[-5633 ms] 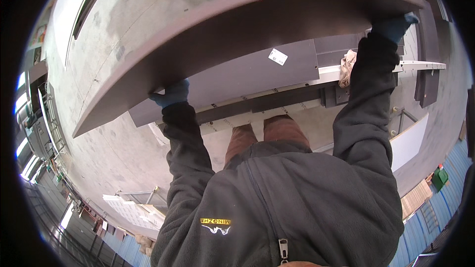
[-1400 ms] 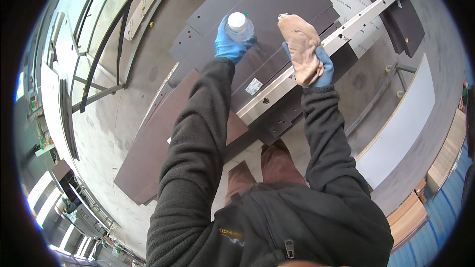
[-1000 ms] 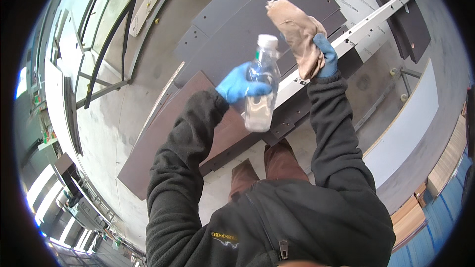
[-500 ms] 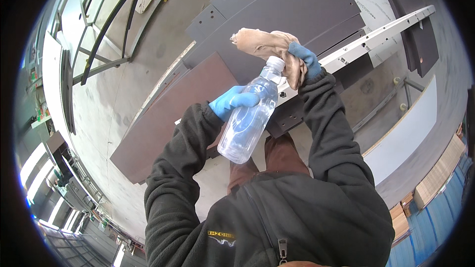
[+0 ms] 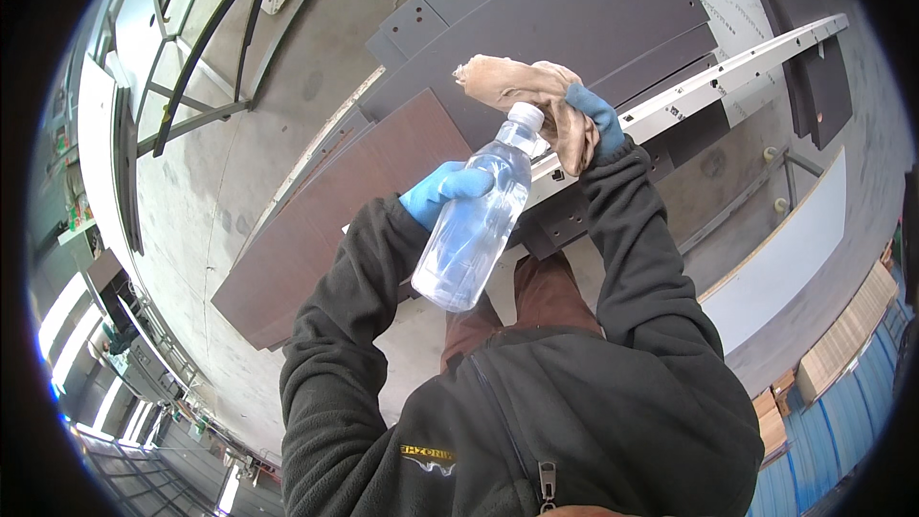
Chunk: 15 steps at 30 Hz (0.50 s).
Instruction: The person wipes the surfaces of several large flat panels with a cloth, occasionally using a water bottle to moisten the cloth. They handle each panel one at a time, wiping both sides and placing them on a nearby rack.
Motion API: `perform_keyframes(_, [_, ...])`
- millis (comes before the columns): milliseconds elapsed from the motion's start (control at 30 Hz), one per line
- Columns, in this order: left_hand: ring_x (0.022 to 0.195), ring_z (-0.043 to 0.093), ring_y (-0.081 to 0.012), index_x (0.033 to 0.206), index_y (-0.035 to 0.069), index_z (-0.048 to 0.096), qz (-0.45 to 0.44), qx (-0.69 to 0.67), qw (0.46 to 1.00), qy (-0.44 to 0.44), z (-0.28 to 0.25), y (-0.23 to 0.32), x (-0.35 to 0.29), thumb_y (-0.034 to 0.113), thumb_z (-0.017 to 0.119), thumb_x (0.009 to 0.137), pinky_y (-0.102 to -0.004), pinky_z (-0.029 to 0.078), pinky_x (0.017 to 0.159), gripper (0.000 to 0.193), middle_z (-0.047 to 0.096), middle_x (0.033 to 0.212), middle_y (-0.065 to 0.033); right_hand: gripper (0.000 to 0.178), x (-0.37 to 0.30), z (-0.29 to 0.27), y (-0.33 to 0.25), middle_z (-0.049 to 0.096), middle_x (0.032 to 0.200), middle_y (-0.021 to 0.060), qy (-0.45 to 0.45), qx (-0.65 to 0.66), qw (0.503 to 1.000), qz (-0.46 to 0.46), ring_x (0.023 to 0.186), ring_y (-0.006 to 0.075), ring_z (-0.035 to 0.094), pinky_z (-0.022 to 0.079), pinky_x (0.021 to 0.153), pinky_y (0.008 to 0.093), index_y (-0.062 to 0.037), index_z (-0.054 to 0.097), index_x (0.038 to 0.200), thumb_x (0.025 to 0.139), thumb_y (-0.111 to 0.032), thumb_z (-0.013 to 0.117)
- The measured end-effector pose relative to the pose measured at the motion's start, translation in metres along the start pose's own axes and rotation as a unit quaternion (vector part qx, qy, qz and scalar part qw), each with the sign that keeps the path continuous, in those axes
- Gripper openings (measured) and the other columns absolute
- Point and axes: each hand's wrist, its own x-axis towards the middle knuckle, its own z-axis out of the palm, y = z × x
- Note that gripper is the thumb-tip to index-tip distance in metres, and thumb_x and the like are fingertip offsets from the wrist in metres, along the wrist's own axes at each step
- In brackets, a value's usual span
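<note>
My left hand (image 5: 446, 191), in a light blue glove, is closed round a clear plastic bottle (image 5: 479, 225). The bottle tilts, with its white cap (image 5: 526, 116) up and toward the right and its base toward me. In my right hand (image 5: 595, 117), also in a blue glove, is a bunched beige cloth (image 5: 526, 86). Part of the cloth hangs beside the bottle's cap, and its far end sticks out to the left. Below both hands lie dark grey panels (image 5: 565, 19) and a reddish-brown panel (image 5: 354, 211).
A long white edge strip (image 5: 728, 77) with small holes runs across to the right. Metal frames (image 5: 206, 105) stand on the floor at the left. A white panel (image 5: 785, 249) leans at the right, with cardboard (image 5: 842, 335) farther down.
The bottle and my left hand have shifted slightly left. My right hand with the cloth has moved very little. Both grips are unchanged.
</note>
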Motion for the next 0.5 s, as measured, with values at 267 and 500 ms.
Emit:
perform_keyframes(267, [0.091, 0.075, -0.027, 0.125, -0.003, 0.065, -0.009, 0.035, 0.999, 0.014, -0.013, 0.005, 0.005, 0.043, 0.078, 0.088, -0.0392, 0.064, 0.083, 0.061, 0.073, 0.108, -0.0149, 0.062, 0.002, -0.01, 0.006, 0.05, 0.151, 0.0173, 0.015, 0.029, 0.999, 0.015, 0.136, 0.0267, 0.055, 0.045, 0.119, 0.0395, 0.0009, 0.036, 0.156, 0.11, -0.04, 0.044])
perform_keyframes(500, [0.099, 0.074, -0.0243, 0.129, -0.002, 0.064, 0.007, 0.175, 0.983, 0.057, -0.006, 0.024, 0.012, 0.043, 0.081, 0.086, -0.0371, 0.061, 0.088, 0.064, 0.073, 0.112, -0.0125, 0.064, 0.005, -0.005, 0.001, 0.057, 0.146, 0.0205, -0.072, 0.072, 0.994, -0.033, 0.137, 0.03, 0.055, 0.043, 0.119, 0.0424, 0.0044, 0.042, 0.153, 0.104, -0.035, 0.057])
